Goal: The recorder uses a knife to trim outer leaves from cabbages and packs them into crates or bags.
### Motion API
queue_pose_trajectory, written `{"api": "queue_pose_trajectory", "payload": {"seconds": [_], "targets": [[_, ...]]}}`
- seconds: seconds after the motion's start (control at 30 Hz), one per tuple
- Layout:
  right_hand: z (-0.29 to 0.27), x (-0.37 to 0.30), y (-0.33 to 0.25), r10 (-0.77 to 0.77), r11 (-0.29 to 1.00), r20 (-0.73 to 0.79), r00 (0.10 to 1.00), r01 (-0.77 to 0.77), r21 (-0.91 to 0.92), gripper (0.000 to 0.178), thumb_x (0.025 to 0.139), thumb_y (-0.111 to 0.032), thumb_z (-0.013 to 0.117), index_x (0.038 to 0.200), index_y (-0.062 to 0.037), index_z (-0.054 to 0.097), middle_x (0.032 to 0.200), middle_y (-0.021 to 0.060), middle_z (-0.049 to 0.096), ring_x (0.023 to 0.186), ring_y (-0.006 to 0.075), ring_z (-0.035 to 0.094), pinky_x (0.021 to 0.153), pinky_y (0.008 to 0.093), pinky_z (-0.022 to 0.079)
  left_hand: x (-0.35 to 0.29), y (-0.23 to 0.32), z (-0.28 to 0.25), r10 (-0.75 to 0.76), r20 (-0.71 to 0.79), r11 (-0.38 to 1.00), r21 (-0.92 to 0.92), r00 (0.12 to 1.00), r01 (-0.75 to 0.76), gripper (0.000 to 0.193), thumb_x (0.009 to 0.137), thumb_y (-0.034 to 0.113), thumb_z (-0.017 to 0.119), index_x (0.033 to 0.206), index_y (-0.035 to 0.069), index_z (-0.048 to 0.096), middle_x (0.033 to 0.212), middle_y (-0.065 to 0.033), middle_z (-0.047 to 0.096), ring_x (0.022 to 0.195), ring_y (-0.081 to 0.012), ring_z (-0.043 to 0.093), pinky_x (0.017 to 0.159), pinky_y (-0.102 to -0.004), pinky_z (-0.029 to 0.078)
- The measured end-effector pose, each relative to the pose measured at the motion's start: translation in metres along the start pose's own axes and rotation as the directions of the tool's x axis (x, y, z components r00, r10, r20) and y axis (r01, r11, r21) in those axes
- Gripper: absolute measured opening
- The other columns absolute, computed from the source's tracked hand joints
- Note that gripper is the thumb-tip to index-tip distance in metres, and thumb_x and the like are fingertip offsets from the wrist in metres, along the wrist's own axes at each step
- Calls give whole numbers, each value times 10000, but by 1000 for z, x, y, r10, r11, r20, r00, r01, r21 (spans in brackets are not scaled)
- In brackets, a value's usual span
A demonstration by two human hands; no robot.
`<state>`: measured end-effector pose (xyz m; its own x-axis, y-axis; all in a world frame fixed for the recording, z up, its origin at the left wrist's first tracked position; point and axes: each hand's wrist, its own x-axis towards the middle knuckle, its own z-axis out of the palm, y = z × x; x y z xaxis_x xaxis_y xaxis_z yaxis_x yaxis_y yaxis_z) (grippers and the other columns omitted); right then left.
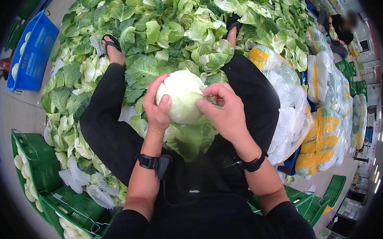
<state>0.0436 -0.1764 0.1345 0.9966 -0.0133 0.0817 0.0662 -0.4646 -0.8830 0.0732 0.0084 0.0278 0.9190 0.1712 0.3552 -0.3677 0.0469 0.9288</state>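
Observation:
A pale, round cabbage (183,98) sits in front of me between my knees. My left hand (157,107) cups its left side, the thumb lying on the front. On the opposite side, the thumb and bent fingers of my right hand (226,110) pinch at the surface near the edge of an outer leaf. Whether a piece of leaf is between those fingertips is too small to tell. Just under the cabbage, a green leaf (188,141) looks blurred. Loose cabbage leaves (166,33) lie heaped around my legs and feet.
Green crates (41,162) with pale cabbages stand at the lower left, a blue crate (37,51) at the upper left. Wrapped bags (322,135) with yellow bands are stacked on the right. White foam nets (101,191) lie near my left leg. Another person (341,31) sits far right.

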Motion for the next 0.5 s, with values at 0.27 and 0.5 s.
{"api": "queue_pose_trajectory", "payload": {"seconds": [0.27,0.5], "targets": [[-14,6,-13,-607,713,311,732,674,-193,139,789,-99,755,887,-74,661,972,71,630,874,273,627,803,382,489,-2,-5,0,-31,-29,997,-73,999,28,568,873,321,555,1280,-73,599,1248,-180,639,1153,-263,589,1031,-367,434],[-1,-1,-27,-388,891,-15,921,371,-260,276,772,-208,805,982,-65,698,1077,84,659,1032,330,628,906,427,499,-2,4,8,-169,-20,966,-203,985,162,520,917,297,529,1278,-71,601,1245,-163,635,1152,-236,580,1029,-351,427]]}}
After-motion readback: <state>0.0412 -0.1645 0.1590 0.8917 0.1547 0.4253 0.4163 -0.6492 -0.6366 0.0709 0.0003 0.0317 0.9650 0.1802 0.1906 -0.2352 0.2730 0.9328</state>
